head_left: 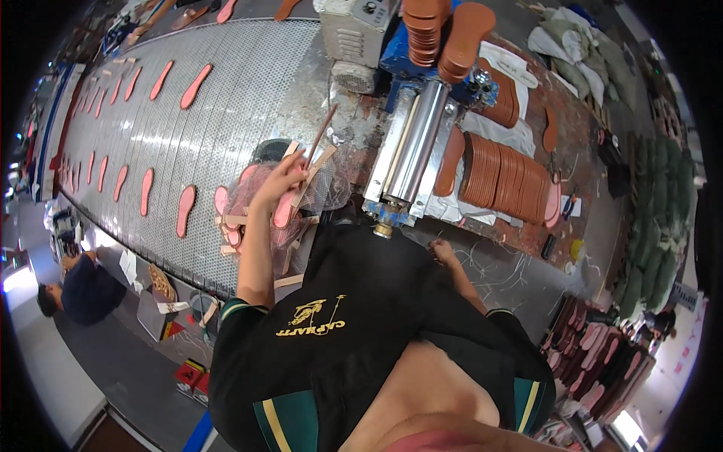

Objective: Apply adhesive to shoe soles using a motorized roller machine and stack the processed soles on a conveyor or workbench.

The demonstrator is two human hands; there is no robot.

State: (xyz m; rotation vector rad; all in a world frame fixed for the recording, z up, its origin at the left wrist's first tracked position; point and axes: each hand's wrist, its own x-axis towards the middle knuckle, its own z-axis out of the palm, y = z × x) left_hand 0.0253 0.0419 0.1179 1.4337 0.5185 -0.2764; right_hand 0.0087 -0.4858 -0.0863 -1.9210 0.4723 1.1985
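My left hand [283, 181] is closed on a thin brown insole [322, 135], seen almost edge-on and pointing up past the fingertips. Below that hand, a mesh bag or net [260, 197] lies among wooden strips [316, 173] and pink-faced insoles [284, 209] at the end of the metal mesh conveyor [248, 75]. My right hand [444, 252] hangs low beside the roller machine [416, 143], fingers loosely bent and a little apart, with nothing seen in them. Brown insoles [467, 34] are stacked at the far end of the rollers.
On the worn bench to the right stand a long row of brown insoles [504, 177] and a single brown insole [550, 128]. Pink insoles [186, 211] lie in two rows on the conveyor. Another person [90, 285] is at the far left. A rack of insoles [599, 358] stands lower right.
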